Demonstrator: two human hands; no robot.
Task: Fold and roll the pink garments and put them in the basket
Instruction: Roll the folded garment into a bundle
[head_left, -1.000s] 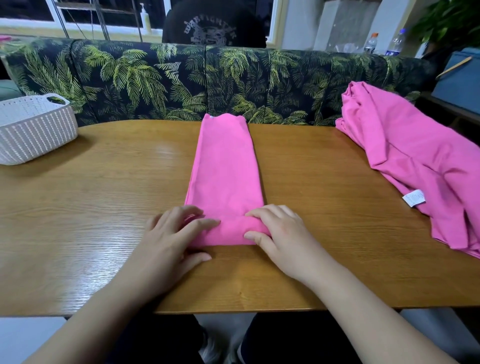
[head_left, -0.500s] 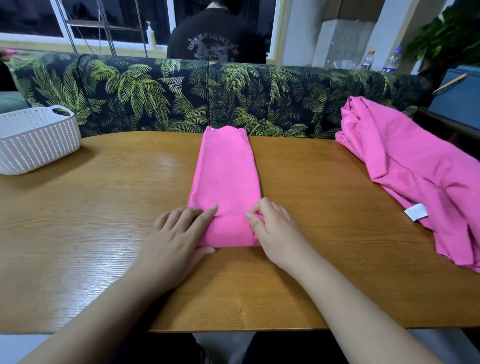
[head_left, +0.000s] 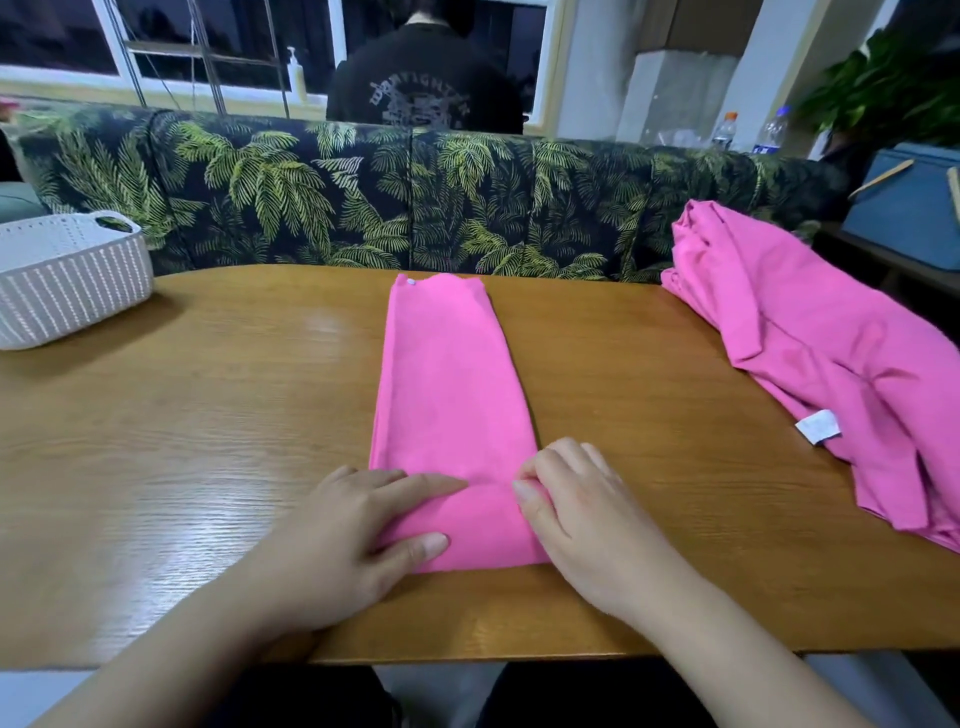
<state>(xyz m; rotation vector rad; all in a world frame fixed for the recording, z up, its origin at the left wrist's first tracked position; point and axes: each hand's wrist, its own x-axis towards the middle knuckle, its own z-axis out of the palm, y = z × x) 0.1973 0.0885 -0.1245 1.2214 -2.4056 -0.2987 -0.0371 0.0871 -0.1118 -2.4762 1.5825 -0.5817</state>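
Note:
A pink garment (head_left: 447, 374), folded into a long narrow strip, lies lengthwise in the middle of the wooden table (head_left: 208, 415). Its near end is turned over into a flat fold. My left hand (head_left: 358, 535) lies on the left part of that fold, fingers straight across the top and thumb on the front. My right hand (head_left: 576, 514) sits at the fold's right edge and pinches the cloth with curled fingers and thumb. A second pink garment (head_left: 831, 364) lies crumpled at the table's right end, with its white label showing. The white woven basket (head_left: 78, 280) stands at the far left.
A sofa (head_left: 311, 197) with a palm-leaf print runs along the table's far side. A person in a dark shirt (head_left: 423, 88) sits behind it, back turned. Bottles (head_left: 724, 130) and a blue box (head_left: 909, 208) are at the far right. The table's near edge is just below my wrists.
My right hand went from lying flat on the near end to curling its fingers at the fold's right edge. The turned-over part looks slightly broader. The view has tilted upward.

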